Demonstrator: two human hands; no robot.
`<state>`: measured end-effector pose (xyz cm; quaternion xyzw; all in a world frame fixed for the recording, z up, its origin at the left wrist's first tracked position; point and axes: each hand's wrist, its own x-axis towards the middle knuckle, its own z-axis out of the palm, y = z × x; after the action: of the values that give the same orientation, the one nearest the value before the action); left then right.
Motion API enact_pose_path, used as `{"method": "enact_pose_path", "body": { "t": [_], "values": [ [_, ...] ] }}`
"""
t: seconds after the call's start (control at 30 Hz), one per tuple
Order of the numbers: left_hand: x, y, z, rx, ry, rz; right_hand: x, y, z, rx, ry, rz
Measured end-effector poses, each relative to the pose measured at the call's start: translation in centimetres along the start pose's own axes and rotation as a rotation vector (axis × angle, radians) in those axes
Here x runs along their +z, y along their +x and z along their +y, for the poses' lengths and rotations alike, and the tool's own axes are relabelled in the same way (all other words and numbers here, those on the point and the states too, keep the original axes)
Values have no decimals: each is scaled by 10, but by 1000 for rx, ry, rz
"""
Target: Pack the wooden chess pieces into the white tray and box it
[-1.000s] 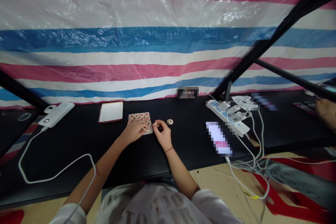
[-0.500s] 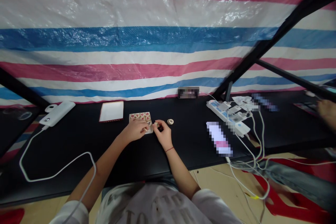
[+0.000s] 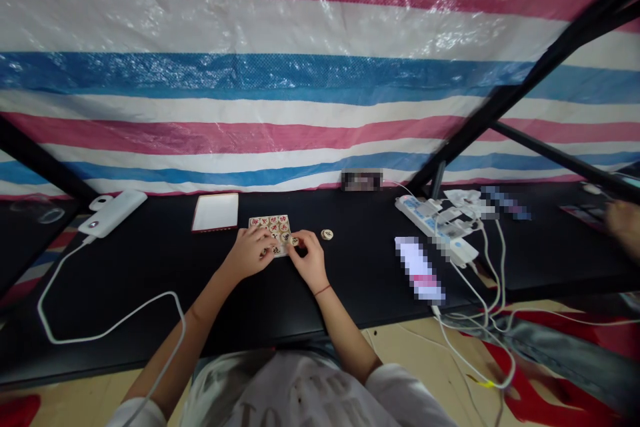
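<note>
On a black bench (image 3: 363, 293), a shallow white tray (image 3: 282, 253) sits in front of the person, filled with rows of round pieces (image 3: 273, 221) bearing red or dark characters. The left hand (image 3: 251, 252) curls over the tray's near left part; whether it grips anything, I cannot tell. The right hand (image 3: 307, 257), at the tray's right edge, pinches a pale disc (image 3: 295, 241) between thumb and finger. Just beyond lies a loose round piece (image 3: 327, 234). Farther left rests a white-lined lid (image 3: 216, 212); well to the right, a power strip (image 3: 440, 230)
</note>
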<state>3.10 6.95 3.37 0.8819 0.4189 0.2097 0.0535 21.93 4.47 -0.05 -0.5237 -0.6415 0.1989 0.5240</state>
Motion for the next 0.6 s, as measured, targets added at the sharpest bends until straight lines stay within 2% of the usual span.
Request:
{"method": "enact_pose_path", "body": {
  "t": [0.1,0.27,0.6],
  "values": [
    [6,-14,-8,-56,-15,79,2,-3,-9,-76,-124,-108],
    [16,-32,-11,-63,-42,109,6,-8,-10,-119,-323,-231],
    [30,-35,-10,-58,-5,92,2,-6,-13,-134,-243,-275]
  ]
}}
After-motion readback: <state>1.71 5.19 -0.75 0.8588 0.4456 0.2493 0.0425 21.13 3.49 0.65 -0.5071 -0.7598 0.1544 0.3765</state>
